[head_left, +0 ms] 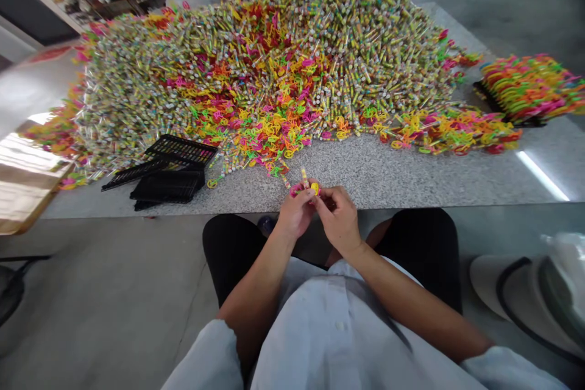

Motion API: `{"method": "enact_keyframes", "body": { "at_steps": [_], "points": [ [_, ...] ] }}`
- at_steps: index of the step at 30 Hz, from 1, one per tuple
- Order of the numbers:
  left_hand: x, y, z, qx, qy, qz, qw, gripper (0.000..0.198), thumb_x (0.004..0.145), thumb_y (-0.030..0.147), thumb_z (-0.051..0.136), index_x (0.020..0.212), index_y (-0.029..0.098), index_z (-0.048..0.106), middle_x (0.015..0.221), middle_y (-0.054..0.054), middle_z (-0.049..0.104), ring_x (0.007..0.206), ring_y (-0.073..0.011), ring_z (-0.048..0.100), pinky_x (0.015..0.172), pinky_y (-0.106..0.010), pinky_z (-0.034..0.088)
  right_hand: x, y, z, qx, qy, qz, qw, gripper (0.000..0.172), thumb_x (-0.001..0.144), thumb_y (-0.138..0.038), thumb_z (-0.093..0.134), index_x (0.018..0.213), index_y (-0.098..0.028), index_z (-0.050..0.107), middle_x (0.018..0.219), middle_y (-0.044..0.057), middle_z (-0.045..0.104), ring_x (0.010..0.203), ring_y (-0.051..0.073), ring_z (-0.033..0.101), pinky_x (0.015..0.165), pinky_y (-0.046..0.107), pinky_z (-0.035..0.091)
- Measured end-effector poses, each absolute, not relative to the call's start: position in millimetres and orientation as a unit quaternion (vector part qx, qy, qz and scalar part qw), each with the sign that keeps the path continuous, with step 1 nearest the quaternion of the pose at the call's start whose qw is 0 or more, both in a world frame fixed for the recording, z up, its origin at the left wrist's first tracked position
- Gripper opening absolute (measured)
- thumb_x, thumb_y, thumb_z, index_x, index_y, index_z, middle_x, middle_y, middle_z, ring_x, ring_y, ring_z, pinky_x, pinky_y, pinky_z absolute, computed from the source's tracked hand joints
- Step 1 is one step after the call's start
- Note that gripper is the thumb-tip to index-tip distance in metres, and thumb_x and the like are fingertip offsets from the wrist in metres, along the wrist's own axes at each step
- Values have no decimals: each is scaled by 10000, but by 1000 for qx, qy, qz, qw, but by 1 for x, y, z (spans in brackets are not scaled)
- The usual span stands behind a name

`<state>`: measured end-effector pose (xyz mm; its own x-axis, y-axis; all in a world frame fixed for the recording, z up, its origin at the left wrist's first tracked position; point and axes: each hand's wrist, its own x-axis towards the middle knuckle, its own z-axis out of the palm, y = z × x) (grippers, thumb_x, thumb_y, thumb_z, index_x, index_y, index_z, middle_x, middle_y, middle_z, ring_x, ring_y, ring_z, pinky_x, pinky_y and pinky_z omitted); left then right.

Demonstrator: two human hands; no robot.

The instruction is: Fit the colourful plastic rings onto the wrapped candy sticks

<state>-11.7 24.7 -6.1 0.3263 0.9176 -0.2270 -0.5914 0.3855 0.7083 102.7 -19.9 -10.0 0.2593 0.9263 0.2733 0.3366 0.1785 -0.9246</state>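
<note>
I see left hand (pixel 295 213) and right hand (pixel 340 216) pinching toys (pixel 315 188) before the loose, remaining heap (pixel 283 79) — right of it, a tray (pixel 532 124) stands loaded.

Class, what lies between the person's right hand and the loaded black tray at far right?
Head view: speckled tabletop by the right hand, then loose colourful pieces nearer the tray.
</note>
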Motion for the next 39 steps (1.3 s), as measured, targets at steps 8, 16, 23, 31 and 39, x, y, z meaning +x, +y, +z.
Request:
{"method": "enact_keyframes", "body": {
  "at_steps": [8,16,23,31,39],
  "points": [
    [-11,26,-6,267,335,485,763,300,715,293,812,951,185,661,851,-5,641,700,-117,585,647,-252,475,101,-14,-7,-591,-438,422,529,198,921,-412,648,960,-219,671,870,58,736,748,222,683,658,353,561],
    [-41,37,-7,324,381,408,764,457,707,241,863,1122,181,681,927,-29,700,754,-146,663,676,-268,519,104,-15,-21,-536,-439,506,514,160,974,-405,557,1028,-254,559,789,14,715,579,201,673,504,328,542],
    [-54,42,0,344,400,362,768,469,690,218,884,1114,162,692,938,-49,729,773,-161,702,731,-278,539,111,-18,-18,-532,-440,507,517,210,967,-449,583,1010,-248,626,775,14,701,545,181,623,505,318,525],
    [-46,35,-3,290,410,392,771,324,710,240,873,974,175,697,845,-16,711,716,-138,669,656,-256,526,109,-17,-21,-542,-469,435,546,313,916,-481,665,1083,-216,647,968,59,729,829,211,687,748,357,576],
    [-59,39,7,362,404,320,777,264,744,271,867,900,151,690,785,-27,684,668,-127,653,632,-244,525,119,-19,-18,-541,-535,409,503,216,943,-407,640,1058,-229,683,993,43,739,839,202,681,784,354,549]
  ]
}}
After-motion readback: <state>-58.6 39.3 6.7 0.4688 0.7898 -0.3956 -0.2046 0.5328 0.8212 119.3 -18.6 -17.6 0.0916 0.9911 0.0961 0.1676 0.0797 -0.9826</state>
